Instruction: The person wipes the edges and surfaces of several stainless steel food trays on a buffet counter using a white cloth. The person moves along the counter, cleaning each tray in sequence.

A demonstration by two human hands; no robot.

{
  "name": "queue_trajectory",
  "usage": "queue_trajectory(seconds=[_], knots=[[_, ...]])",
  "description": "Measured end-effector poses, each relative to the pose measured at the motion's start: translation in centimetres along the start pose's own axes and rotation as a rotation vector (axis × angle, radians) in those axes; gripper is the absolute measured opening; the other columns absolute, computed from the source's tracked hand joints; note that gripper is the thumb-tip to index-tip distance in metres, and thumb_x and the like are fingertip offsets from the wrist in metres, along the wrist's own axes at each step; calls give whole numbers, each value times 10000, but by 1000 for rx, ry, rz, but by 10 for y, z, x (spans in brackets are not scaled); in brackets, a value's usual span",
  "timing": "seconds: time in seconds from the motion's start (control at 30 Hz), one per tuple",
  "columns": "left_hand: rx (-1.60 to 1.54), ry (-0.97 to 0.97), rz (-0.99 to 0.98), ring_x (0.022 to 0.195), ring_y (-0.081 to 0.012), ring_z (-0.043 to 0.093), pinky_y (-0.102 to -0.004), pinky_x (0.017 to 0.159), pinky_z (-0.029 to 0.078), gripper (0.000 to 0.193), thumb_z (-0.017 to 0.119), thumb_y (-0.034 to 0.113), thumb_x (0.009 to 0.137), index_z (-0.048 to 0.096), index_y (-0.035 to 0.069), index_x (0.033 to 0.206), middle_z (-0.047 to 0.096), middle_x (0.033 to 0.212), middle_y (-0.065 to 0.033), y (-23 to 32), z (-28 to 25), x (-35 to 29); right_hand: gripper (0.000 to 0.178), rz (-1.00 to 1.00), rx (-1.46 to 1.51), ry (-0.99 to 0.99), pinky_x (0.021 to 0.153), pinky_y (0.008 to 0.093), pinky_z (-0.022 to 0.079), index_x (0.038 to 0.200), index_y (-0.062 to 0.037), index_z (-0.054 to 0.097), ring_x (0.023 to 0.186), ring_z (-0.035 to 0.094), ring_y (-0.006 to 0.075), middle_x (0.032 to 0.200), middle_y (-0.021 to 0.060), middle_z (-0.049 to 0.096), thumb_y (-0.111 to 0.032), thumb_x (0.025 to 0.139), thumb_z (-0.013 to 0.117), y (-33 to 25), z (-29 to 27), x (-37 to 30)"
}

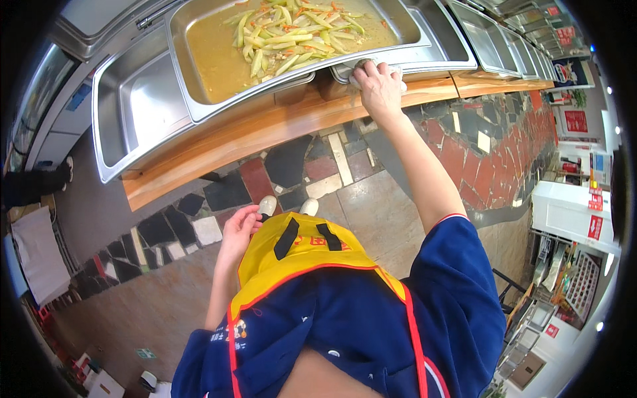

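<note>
My right hand point(379, 86) reaches forward, fingers wrapped round a crumpled whitish cloth point(396, 71). The cloth presses against the metal rim by the front edge of the counter. Just left of it, a large steel pan point(192, 99) holds light green vegetable strips point(292, 36) with orange shreds in a brownish liquid. This pan sits tilted, its near corner overlapping its neighbour. Beside my yellow apron point(305, 249), my left hand point(240, 227) hangs with loosely bent fingers, slightly apart, and holds nothing.
A bare steel pan point(149, 93) stands left of the food, and more steel pans point(488, 43) run along the right. A wooden ledge point(259, 129) borders the counter front. Stone-patterned floor point(358, 205) lies below. At the far left edge, a person's dark trouser leg point(40, 186) shows.
</note>
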State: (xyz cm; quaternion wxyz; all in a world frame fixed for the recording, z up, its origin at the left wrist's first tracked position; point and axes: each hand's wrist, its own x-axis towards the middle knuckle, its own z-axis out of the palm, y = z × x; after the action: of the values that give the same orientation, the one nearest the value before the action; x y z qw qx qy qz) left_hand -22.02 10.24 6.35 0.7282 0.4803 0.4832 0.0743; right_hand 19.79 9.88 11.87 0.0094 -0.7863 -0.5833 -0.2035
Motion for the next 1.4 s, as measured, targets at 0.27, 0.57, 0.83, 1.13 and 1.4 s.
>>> queue_trajectory(seconds=[0.27,0.57,0.83,1.13,1.4], knots=[[111,-20,43,837,-113,599,-242,758,492,261,511,141,975,580,26,1198,646,963,-49,-21,46,34,106,-63,56,147,699,413,420,837,-161,619,905,515,242,917,25,525,-159,737,585,-26,0,3],[178,-129,64,815,-102,597,-235,732,495,270,518,144,975,580,21,1207,646,970,-57,-3,74,81,75,-68,1,135,663,403,402,789,-155,607,869,515,235,887,29,514,-196,725,611,61,18,-12],[195,-77,153,838,-121,615,-243,758,495,275,529,156,967,577,20,1202,648,985,-68,49,80,112,286,138,-37,-68,764,409,452,942,-158,586,936,546,260,1014,37,562,-126,676,686,122,20,-21],[250,-103,29,768,-99,593,-231,708,493,239,543,133,955,601,41,1168,651,929,-40,25,62,139,186,207,-200,-96,730,414,463,924,-148,602,927,554,261,982,39,542,-127,740,589,194,35,-23],[369,-240,-5,808,-100,585,-236,708,490,274,521,174,972,586,26,1193,644,954,-60,69,113,181,208,341,-436,-41,694,424,459,912,-119,620,890,538,243,973,51,527,-158,708,615,308,72,-31]])
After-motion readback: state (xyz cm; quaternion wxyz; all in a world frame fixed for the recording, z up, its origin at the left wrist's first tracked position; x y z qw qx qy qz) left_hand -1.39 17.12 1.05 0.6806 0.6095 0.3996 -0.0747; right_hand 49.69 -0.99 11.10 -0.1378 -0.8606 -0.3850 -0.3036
